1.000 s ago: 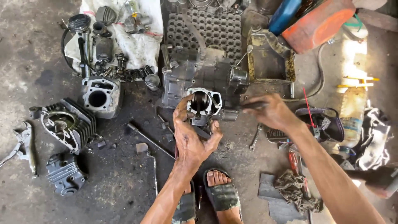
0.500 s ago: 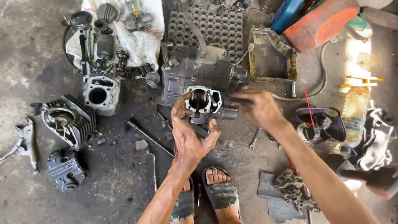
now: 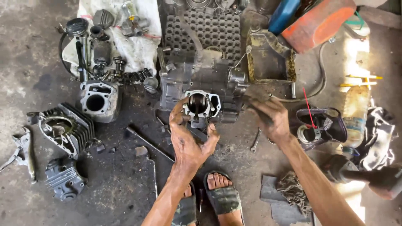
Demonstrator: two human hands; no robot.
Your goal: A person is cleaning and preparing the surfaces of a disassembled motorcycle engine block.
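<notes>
Currently the left hand [image 3: 190, 140] cups the cylinder block [image 3: 202, 104], fingers [image 3: 179, 109] curled around its left flank, bore facing upward. It sits on the crankcase [image 3: 201, 79] just beyond the fingertips. The right hand [image 3: 270, 119], further right, rests closed on something dark that cannot be identified.

The person works with bare forearms; no sleeves reach into view. The left hand [image 3: 189, 140] is smeared with dark grease across the palm and fingers, and the right hand [image 3: 268, 119] carries the same black grime over its back and knuckles. No gloves, rings or watch show. On the feet are open-toed sandals [image 3: 224, 196] with broad, dirty grey straps, toes exposed.
</notes>
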